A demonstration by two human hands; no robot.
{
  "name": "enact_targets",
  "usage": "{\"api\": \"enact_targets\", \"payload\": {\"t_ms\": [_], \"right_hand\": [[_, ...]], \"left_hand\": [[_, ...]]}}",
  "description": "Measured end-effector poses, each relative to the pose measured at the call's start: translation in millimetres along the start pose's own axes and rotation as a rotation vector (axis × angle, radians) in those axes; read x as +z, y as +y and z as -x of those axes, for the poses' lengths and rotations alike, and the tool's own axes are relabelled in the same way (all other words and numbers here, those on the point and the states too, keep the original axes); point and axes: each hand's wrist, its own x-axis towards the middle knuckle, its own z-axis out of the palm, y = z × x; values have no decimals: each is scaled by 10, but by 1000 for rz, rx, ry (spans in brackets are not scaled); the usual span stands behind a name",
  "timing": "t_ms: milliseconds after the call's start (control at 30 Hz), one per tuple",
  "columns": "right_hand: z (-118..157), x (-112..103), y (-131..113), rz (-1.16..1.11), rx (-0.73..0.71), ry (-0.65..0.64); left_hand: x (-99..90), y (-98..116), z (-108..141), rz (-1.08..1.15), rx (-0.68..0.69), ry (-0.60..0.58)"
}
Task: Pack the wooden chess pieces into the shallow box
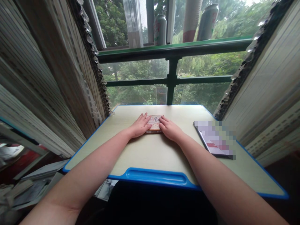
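A small flat box (155, 120) with black brush characters and the printed word "Chinese" lies on the pale desk (150, 153). My left hand (140, 125) rests over its left edge, fingers stretched out and spread. On the opposite edge lies my right hand (170, 127), its fingers also extended, with the tips on the box lid. Both thumbs touch the box near its front. Parts of the lid's two sides are hidden under my fingers.
A dark-edged flat item (214, 139), partly pixelated, lies at the desk's right. A blue pen groove (157, 177) runs along the front edge. Curtains hang on both sides. Behind the desk stand a green railing (173, 51), drink cans (160, 29) and stacked cups (191, 22).
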Motion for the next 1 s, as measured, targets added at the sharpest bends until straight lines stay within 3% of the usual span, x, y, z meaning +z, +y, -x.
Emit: {"api": "enact_targets", "payload": {"t_ms": [100, 300, 433, 533, 633, 833, 1000], "right_hand": [[-17, -3, -7, -28, 34, -16], [-34, 1, -34, -85, 73, 35], [-32, -39, -74, -93, 198, 140], [-12, -89, -101, -114, 270, 105], [21, -113, -141, -281, 274, 69], [77, -115, -244, -724, 362, 93], [82, -105, -264, -1038, 477, 182]], "left_hand": [[17, 45, 1, 72, 87, 74], [81, 110, 4, 232, 134, 31], [25, 159, -3, 598, -48, 171], [-52, 241, 1, 1034, -219, 250], [-116, 327, 10, 1338, -375, 327], [-218, 281, 26, 1615, -553, 327], [-238, 194, 24, 1734, -560, 249]]}}
